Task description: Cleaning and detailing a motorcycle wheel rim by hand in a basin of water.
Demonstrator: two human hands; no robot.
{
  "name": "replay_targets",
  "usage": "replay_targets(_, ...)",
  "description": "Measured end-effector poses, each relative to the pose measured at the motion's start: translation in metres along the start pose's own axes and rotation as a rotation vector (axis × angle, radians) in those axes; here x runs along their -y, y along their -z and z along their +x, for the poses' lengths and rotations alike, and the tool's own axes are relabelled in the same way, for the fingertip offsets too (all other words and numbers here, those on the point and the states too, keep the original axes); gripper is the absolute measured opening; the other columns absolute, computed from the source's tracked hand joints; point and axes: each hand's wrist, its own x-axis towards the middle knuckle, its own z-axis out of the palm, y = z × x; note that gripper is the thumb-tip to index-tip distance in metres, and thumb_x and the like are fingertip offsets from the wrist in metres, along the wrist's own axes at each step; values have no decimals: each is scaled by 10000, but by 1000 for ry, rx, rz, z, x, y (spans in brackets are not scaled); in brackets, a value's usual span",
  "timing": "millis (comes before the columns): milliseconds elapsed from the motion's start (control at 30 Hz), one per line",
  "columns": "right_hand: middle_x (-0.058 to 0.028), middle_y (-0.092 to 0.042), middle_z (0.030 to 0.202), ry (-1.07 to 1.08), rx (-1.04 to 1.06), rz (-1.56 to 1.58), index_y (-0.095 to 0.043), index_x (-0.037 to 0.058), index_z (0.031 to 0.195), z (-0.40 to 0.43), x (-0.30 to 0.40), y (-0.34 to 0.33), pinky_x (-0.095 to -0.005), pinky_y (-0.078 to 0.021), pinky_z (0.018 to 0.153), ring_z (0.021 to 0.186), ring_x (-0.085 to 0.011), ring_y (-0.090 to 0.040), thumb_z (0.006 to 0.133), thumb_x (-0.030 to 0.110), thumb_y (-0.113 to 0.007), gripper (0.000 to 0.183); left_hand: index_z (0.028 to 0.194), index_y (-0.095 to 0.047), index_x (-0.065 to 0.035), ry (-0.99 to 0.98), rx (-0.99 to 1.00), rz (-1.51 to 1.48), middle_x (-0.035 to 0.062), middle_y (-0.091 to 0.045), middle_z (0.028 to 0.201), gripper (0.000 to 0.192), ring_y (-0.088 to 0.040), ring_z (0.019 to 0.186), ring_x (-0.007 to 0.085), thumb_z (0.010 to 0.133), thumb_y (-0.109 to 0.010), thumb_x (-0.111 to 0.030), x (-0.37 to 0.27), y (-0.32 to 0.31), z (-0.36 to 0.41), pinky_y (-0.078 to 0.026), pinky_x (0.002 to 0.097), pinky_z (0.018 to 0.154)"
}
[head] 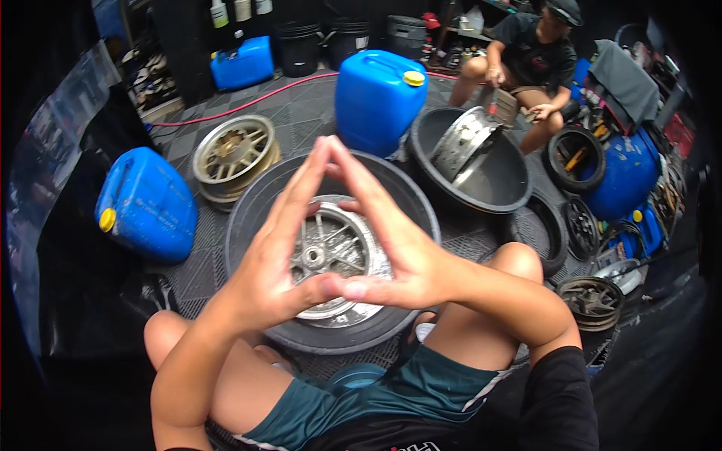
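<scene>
My left hand (pixel 271 256) and my right hand (pixel 397 253) are raised in front of me, fingertips meeting at the top and thumbs meeting below, so they frame a triangle. Neither hand holds anything. Beneath them stands a round black tub (pixel 333 344) between my knees. A spoked metal wheel rim (pixel 361 237) lies in the tub, wet or shiny around it, its hub showing between my hands. Part of the rim is hidden behind my fingers and palms.
Blue plastic jerrycans (pixel 378 101) stand ahead and at left (pixel 149 203). Stacked rims (pixel 234 149) sit left of the tub. At right, a co-worker (pixel 533 56) sits by a second black tub (pixel 507 186) holding a rim (pixel 465 141). Tyres (pixel 575 160) and a red hose (pixel 248 101) lie around.
</scene>
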Motion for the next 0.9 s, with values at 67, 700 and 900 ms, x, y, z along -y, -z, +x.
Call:
replay_targets(67, -327, -38, 1741, 12, -7, -20, -44, -42, 1682, -1, -3, -3, -500, -153, 1304, 1634, -441, -72, 922, 457, -792, 1177, 1707, -168, -61, 32, -29, -22, 186, -184, 1764, 1249, -304, 1585, 374, 836, -737, -753, 0, -2, -2, -418, 521, 1176)
replay_targets(700, -277, -12, 1756, -11, 20, -41, -11, -1, 1695, 0, -1, -3, -525, -247, 1270, 1630, -416, -112, 909, 452, -801, 1203, 1708, -163, -68, 60, -32, 3, 209, -208, 1748, 1283, -329, 1571, 379, 813, -722, -797, -4, 0, -5, -418, 553, 1173)
replay_targets(900, -280, -215, 1726, -50, -4, -16, -169, -24, 1678, -1, -6, 14, -466, -219, 1300, 1607, -391, -243, 931, 443, -806, 1088, 1699, -201, -47, -14, -25, 20, 200, -291, 1724, 1157, -366, 1547, 372, 886, -737, -673, -2, -2, 2, -416, 512, 1177)
